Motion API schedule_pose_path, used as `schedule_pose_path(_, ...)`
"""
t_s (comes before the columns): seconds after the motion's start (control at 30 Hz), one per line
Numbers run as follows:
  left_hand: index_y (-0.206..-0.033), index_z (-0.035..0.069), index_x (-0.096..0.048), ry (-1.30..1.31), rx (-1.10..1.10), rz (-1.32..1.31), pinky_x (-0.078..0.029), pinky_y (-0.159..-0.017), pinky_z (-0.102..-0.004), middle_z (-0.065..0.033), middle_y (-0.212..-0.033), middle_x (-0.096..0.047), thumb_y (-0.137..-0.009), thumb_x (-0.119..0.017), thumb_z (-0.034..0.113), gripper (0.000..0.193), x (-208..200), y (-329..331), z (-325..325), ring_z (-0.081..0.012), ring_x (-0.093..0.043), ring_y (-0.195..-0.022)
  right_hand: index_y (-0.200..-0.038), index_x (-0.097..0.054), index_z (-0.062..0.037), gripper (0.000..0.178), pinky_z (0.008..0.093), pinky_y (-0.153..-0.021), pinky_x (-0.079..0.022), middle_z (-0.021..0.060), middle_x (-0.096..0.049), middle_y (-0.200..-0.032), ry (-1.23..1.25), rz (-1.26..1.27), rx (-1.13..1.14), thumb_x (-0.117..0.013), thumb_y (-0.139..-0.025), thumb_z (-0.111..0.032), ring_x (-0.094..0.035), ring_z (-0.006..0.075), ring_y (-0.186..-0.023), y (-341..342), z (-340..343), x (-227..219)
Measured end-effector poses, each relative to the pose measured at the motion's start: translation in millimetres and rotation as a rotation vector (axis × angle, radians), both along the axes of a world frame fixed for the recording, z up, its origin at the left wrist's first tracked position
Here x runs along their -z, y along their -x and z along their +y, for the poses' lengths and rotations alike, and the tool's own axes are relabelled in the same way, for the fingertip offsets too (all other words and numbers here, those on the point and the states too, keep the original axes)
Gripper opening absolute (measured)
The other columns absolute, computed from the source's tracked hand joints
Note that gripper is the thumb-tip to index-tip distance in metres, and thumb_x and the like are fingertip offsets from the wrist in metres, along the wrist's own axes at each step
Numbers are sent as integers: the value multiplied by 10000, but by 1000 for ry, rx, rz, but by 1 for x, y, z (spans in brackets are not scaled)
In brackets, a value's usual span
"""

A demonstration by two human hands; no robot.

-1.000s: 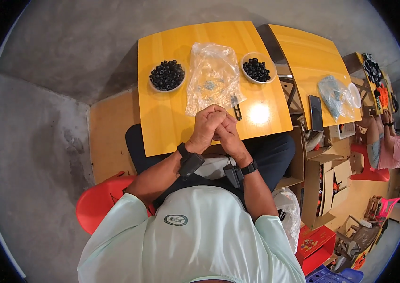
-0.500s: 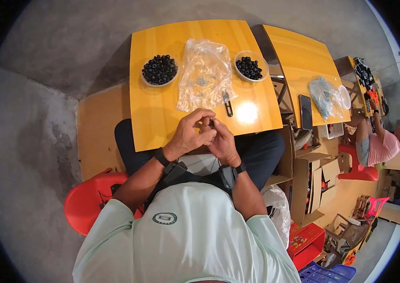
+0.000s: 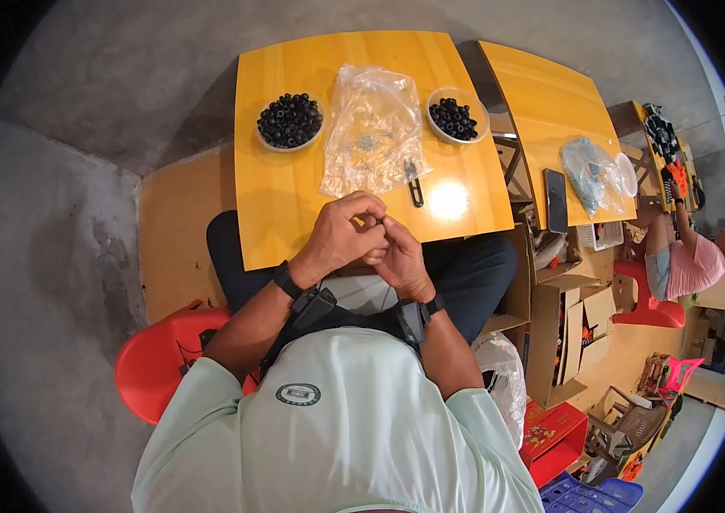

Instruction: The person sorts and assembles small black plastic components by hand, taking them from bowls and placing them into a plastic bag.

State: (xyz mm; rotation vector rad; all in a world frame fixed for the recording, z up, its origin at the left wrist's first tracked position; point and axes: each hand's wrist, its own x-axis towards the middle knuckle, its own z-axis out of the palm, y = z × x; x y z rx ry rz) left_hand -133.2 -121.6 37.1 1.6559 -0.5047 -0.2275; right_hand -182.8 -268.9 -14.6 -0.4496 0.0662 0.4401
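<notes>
My left hand (image 3: 341, 232) and my right hand (image 3: 400, 256) are pressed together over the near edge of the yellow table (image 3: 268, 201), fingers closed around something small and dark that I cannot make out. Beyond them lies a clear plastic bag (image 3: 370, 130) of small parts. A small black tool (image 3: 414, 185) lies beside the bag, just past my fingers. A bowl of black round pieces (image 3: 290, 121) stands at the far left, and a smaller bowl of black pieces (image 3: 455, 115) stands at the far right.
A second yellow table (image 3: 550, 103) to the right bears a phone (image 3: 555, 200) and a plastic bag (image 3: 593, 175). Another person (image 3: 687, 256) sits at far right. Cardboard boxes (image 3: 567, 325) and a red stool (image 3: 161, 368) lie around me.
My joined hands have stayed at the table's near edge with fingers shifting slightly. The view has tilted, so the table sits higher in the picture.
</notes>
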Motion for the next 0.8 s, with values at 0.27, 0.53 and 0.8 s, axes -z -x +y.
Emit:
schedule_pose_path(0.27, -892, -29, -624, -47, 49, -110, -493, -635, -225, -96, -1068, -654, -769, -640, -16, 124, -6, -1, 1, -70, -573, -712, -1047, -545, -78, 324, 219, -525, -279, -49, -457, -744, 116, 30, 27, -459, -1025, -390, -373, 62, -590, 2, 3, -4)
schedule_pose_path(0.53, -959, -15, -639, -42, 112, -25, -500, -685, -241, -99, -1100, -650, -812, -620, 42, 159, -2, -4, 8, -91, -594, -778, -1040, -553, -86, 310, 210, -523, -273, -62, -424, -726, 167, -8, 34, -493, -1025, -390, -332, 54, -580, 1, 1, -4)
schedule_pose_path(0.8, -1045, -32, -623, 49, 10, 243, -492, -832, -269, -91, -978, -689, -956, -583, 216, 267, 19, 5, -5, -127, -615, -891, -1053, -577, -74, 235, 189, -571, -397, -26, -570, -836, 411, -97, 61, -504, -1024, -296, -500, 58, -660, 2, 16, 18)
